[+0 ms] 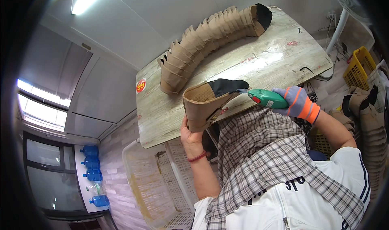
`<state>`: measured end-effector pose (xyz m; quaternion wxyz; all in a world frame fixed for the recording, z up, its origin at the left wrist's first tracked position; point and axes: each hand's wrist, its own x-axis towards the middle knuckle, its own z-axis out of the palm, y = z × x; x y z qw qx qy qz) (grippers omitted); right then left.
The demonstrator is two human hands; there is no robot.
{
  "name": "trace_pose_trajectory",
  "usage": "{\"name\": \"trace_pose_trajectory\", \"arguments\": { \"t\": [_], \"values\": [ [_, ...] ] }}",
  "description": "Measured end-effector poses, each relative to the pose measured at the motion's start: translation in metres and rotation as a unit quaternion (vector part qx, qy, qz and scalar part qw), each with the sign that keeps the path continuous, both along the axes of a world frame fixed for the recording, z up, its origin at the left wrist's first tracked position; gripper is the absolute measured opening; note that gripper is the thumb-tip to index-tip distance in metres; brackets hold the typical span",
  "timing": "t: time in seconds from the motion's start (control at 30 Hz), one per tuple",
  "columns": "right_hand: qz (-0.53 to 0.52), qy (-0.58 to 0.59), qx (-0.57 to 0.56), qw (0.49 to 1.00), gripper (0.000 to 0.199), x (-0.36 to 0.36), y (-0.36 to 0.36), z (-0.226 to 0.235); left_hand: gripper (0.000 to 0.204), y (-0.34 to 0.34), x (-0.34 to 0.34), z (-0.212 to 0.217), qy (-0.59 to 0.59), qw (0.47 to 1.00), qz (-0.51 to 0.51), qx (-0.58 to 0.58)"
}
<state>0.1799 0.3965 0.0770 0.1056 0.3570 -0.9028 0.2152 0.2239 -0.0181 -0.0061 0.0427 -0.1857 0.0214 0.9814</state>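
Note:
My left hand, bare with a red bracelet at the wrist, holds a tan shoe upper from below, at the table's near edge. The upper has a black section at one end, and its perforated lining shows. My right hand, in a grey and orange glove, is closed round a green handheld power tool with a red button. Its thin metal tip meets or nearly meets the black end; contact is too small to tell. Behind, a long curved row of nested tan uppers lies on the table.
A white plastic crate stands on the floor left of me. At the right are a yellow basket, more stacked tan uppers and a white fan. Blue water bottles line the far left wall.

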Motion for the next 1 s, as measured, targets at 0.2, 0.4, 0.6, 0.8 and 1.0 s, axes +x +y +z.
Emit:
{"name": "trace_pose_trajectory", "arguments": {
  "t": [0.2, 0.4, 0.6, 0.8, 1.0],
  "values": [
    [0.007, 0.029, -0.001, 1.0, 0.057, 0.002, 0.001, -0.003, 0.035, 0.01, -0.002, -0.003, 0.011, 1.0, 0.004, -0.016],
    [0.027, 0.03, -0.031, 0.999, 0.061, -0.002, 0.002, -0.01, 0.035, 0.017, -0.008, -0.008, -0.036, 0.999, 0.015, -0.013],
    [0.037, 0.034, -0.028, 0.998, 0.064, -0.001, 0.0, -0.003, 0.035, 0.027, -0.012, -0.01, -0.046, 0.999, 0.002, -0.023],
    [0.054, 0.058, -0.052, 0.996, 0.063, 0.0, -0.01, -0.003, 0.044, 0.035, -0.013, -0.014, 0.043, 0.997, -0.01, 0.067],
    [0.039, -0.07, -0.156, 0.985, 0.056, 0.019, -0.026, 0.001, 0.046, 0.077, 0.005, 0.018, 0.098, 0.981, 0.03, -0.164]
  ]
}}
